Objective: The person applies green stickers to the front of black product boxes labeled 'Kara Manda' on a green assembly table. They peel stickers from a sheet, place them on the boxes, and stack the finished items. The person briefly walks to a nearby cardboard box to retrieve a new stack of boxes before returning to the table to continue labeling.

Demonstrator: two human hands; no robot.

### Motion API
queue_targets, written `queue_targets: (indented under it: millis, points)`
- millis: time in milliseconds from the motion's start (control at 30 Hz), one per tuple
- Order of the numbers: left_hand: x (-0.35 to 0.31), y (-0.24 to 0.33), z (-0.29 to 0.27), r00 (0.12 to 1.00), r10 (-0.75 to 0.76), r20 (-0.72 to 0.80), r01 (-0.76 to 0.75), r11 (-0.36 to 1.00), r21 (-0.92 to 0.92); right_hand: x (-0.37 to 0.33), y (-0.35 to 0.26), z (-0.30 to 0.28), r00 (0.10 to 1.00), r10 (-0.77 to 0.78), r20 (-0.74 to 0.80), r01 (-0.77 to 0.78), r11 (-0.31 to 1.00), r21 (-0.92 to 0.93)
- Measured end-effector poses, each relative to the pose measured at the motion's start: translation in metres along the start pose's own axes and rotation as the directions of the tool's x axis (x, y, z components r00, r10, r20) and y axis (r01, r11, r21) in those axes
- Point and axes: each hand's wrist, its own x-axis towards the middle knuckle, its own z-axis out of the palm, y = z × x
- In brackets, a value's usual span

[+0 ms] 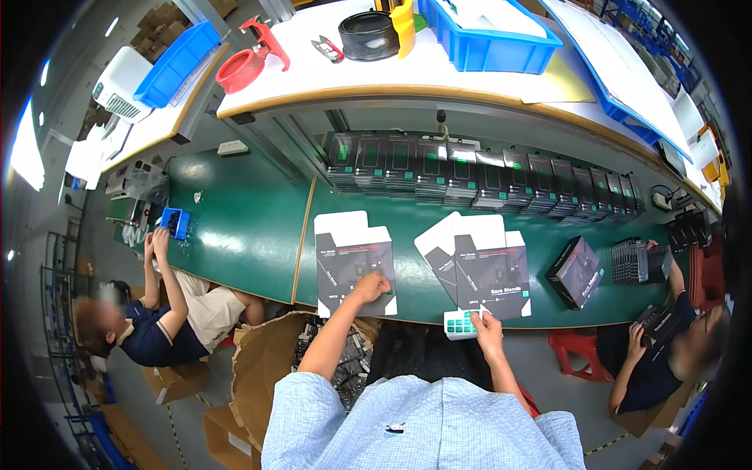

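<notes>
My left hand is closed, its curled fingertips pressed down on a flat, unfolded dark carton with white flaps. A small green sticker peeks out at those fingertips, mostly covered. My right hand pinches a white sheet of green stickers at the table's front edge, thumb on top. Just beyond it lie more flat dark cartons, overlapping and fanned out, also with white flaps.
Stacked dark boxes line the back of the green table. A closed dark carton stands at right. A shelf overhangs with a blue bin. Co-workers sit left and right. A large open carton is beside me.
</notes>
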Motion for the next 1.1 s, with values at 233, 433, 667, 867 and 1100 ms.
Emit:
queue_targets:
  millis: [233,433,667,867,1100]
  points:
    - [-0.002,0.005,-0.002,1.0,-0.015,-0.009,0.016,0.999,0.043,0.0,-0.003,0.002,1.0,0.002,0.018,-0.001,1.0,-0.011]
    - [-0.004,0.004,0.001,0.998,-0.048,-0.036,0.049,0.998,0.025,0.004,0.005,0.0,0.999,-0.006,0.037,0.006,1.0,-0.013]
    - [-0.011,0.011,0.0,0.994,-0.018,-0.108,0.028,0.995,0.093,0.002,-0.002,0.001,0.999,-0.006,0.046,0.007,1.0,-0.011]
    - [-0.018,0.021,-0.003,0.988,-0.006,-0.156,0.014,0.998,0.054,-0.001,-0.01,0.004,0.999,-0.006,0.054,0.008,0.999,-0.035]
    - [-0.018,0.022,0.0,0.975,0.015,-0.22,0.009,0.994,0.107,0.003,0.004,0.004,0.997,-0.046,0.059,0.049,0.997,-0.052]
